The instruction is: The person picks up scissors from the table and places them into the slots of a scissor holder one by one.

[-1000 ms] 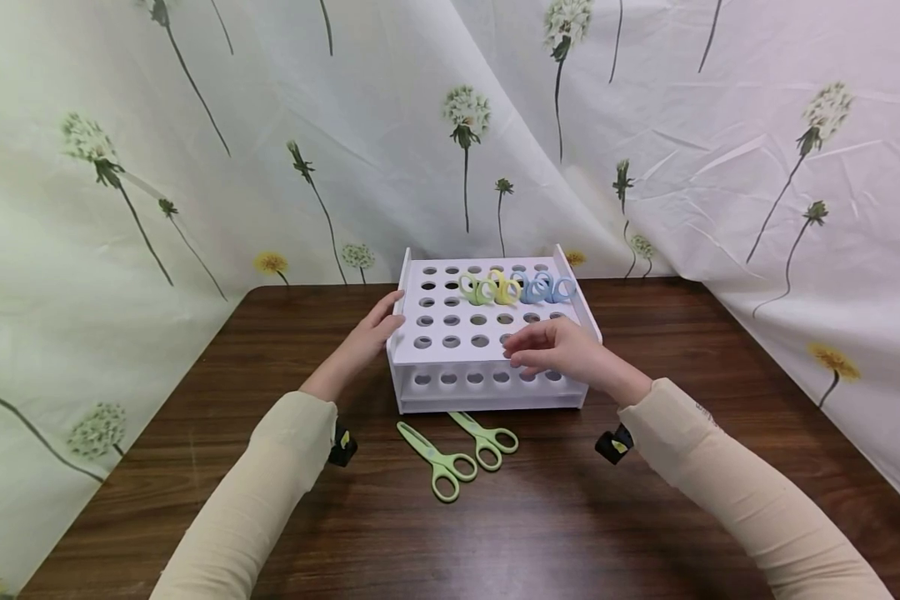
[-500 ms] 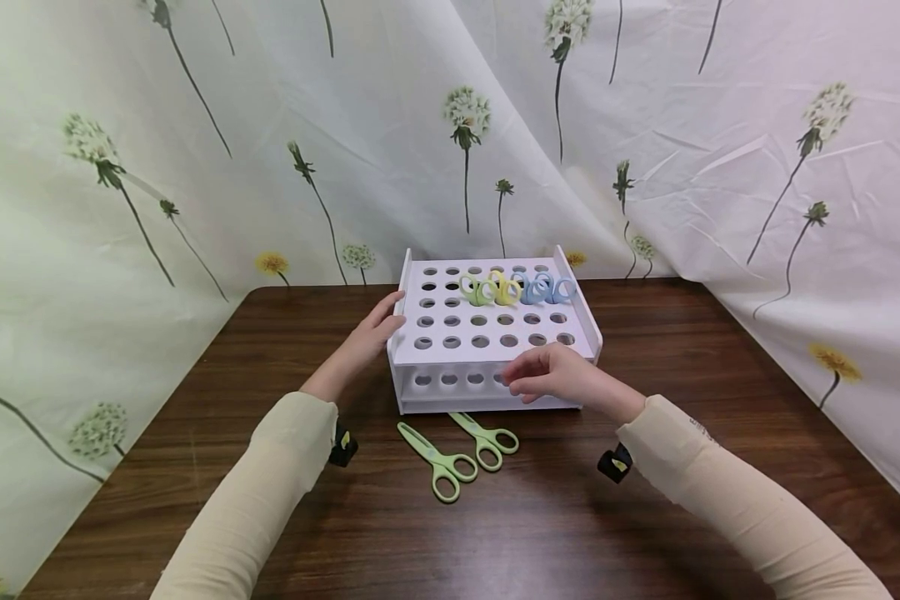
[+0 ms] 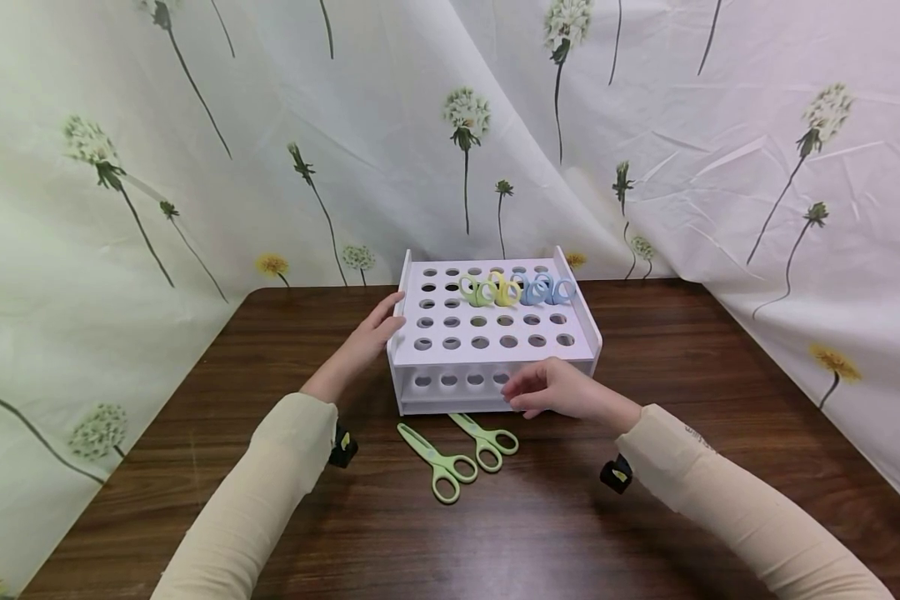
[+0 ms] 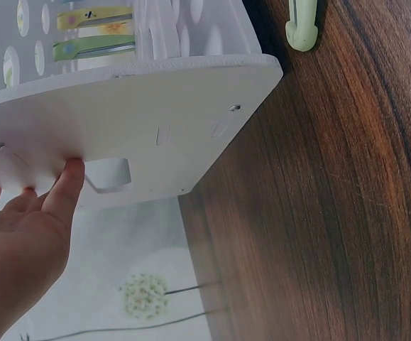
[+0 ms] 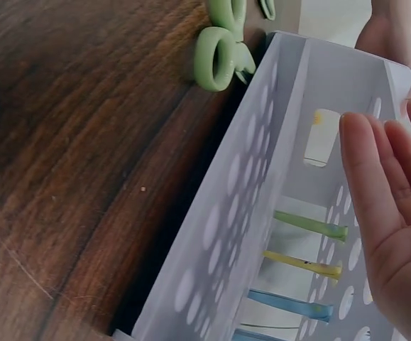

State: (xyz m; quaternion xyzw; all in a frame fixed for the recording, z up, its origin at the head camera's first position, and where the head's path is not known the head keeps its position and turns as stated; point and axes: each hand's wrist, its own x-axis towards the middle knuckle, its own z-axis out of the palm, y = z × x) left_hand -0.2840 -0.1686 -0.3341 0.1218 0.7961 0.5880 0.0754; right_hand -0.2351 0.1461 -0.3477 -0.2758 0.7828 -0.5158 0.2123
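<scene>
My left hand (image 3: 360,342) touches the left side panel of a white rack (image 3: 465,352) with rows of round holes. In the left wrist view its fingertips rest on that panel, near a cut-out. My right hand (image 3: 562,390) is in front of the rack's right half, fingers slightly bent, holding nothing. Two pairs of green scissors, the left one (image 3: 426,448) and the right one (image 3: 487,439), lie before the rack. Handles up in the rack stand green scissors (image 3: 471,291), yellow scissors (image 3: 508,292) and two blue pairs (image 3: 547,289). Their blades hang below, seen in the right wrist view.
The rack stands on a dark wooden table (image 3: 330,542), near its back edge. A white curtain (image 3: 390,125) printed with dandelions hangs behind and along both sides. The rack has raised side panels and a lower holed shelf (image 5: 223,213).
My right hand has moved down and toward me, from over the rack's front holes to in front of its lower part. My left hand, the rack and the scissors have stayed put.
</scene>
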